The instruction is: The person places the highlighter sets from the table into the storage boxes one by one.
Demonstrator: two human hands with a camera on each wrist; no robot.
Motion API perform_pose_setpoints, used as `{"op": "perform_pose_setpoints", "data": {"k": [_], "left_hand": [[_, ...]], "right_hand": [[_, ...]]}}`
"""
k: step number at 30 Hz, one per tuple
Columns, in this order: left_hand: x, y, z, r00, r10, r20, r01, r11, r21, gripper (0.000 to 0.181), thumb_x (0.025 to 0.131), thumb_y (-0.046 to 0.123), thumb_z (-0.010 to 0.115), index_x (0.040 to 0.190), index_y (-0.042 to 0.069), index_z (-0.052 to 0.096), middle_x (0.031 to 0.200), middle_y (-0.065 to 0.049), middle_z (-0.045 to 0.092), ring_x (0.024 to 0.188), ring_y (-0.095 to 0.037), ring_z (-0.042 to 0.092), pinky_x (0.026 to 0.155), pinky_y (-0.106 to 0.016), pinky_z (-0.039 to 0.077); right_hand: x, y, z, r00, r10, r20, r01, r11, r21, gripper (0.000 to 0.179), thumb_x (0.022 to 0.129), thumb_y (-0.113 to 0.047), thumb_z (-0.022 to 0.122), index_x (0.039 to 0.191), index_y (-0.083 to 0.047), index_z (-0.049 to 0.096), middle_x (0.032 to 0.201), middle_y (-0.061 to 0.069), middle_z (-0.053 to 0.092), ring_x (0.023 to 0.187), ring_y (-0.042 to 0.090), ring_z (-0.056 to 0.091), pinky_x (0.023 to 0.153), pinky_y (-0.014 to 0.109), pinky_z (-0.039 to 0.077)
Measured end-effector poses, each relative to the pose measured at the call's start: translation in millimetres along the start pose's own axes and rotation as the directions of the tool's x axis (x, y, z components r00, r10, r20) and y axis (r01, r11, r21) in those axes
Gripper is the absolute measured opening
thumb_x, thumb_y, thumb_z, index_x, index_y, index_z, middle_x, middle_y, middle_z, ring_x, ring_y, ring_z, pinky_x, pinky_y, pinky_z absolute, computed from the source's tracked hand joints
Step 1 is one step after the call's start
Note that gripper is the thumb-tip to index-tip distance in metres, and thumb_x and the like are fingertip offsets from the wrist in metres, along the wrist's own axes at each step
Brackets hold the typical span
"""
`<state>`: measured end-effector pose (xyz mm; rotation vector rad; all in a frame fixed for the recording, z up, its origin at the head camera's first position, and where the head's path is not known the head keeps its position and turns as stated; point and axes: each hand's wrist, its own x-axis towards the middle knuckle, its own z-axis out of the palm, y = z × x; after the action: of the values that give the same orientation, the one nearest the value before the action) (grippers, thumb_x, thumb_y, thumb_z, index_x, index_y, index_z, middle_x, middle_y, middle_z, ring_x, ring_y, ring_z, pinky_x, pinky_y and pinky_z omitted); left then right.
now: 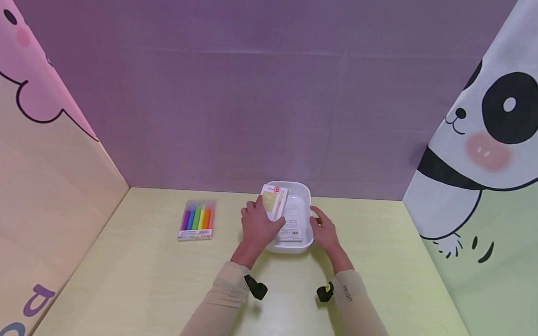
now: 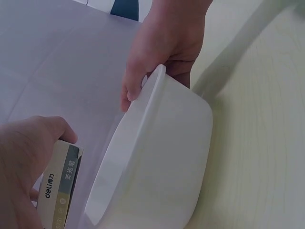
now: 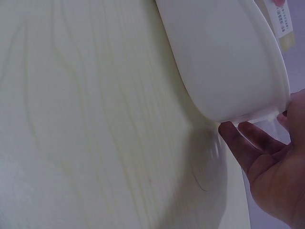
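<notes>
My left hand (image 1: 258, 225) holds a small white and yellowish carton (image 1: 271, 199) above the left side of a white plastic basin (image 1: 302, 192). In the left wrist view, the carton (image 2: 58, 183) is pinched between thumb and fingers, and "deli" is printed on its side. My right hand (image 1: 325, 231) grips the basin's right rim. From the right wrist view, that hand's fingers (image 3: 240, 143) touch the outer wall, with the thumb side at the rim. Inside the basin lies a flat white package (image 1: 290, 233) with printed text and a barcode, partly covered by the carton and left hand.
A clear pack of coloured markers (image 1: 196, 220) lies on the pale wooden table (image 1: 156, 283), left of the basin. Behind the basin rises a purple backdrop (image 1: 263, 97). Printed panels with cartoon animals stand on both sides.
</notes>
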<state>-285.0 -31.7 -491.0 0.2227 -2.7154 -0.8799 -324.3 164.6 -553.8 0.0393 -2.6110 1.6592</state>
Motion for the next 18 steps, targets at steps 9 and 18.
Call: {"op": "perform_pose_setpoints", "data": {"k": [9, 18], "left_hand": [[0.4, 6.2, 8.8, 1.0, -0.002, 0.016, 0.002, 1.0, 0.031, 0.087, 0.072, 0.046, 0.074, 0.139, 0.0, 0.043, 0.114, -0.022, 0.049, 0.1, -0.036, 0.044, 0.082, -0.045, 0.044], [-4.1, 10.4, 18.7, 1.0, 0.019, 0.022, -0.019, 0.999, 0.039, 0.085, 0.072, 0.046, 0.074, 0.136, -0.001, 0.045, 0.112, -0.021, 0.05, 0.098, -0.035, 0.045, 0.081, -0.045, 0.044]], "right_hand": [[-0.8, -1, -1, 1.0, -0.009, 0.0, 0.009, 1.0, -0.001, 0.041, 0.1, -0.019, 0.051, 0.141, -0.013, 0.052, 0.107, 0.022, 0.066, 0.097, 0.031, 0.062, 0.078, 0.04, 0.051], [-0.6, -2, -3, 1.0, -0.018, 0.003, 0.018, 1.0, -0.012, 0.04, 0.101, -0.018, 0.051, 0.14, -0.013, 0.052, 0.108, 0.022, 0.066, 0.097, 0.031, 0.062, 0.079, 0.041, 0.051]]}}
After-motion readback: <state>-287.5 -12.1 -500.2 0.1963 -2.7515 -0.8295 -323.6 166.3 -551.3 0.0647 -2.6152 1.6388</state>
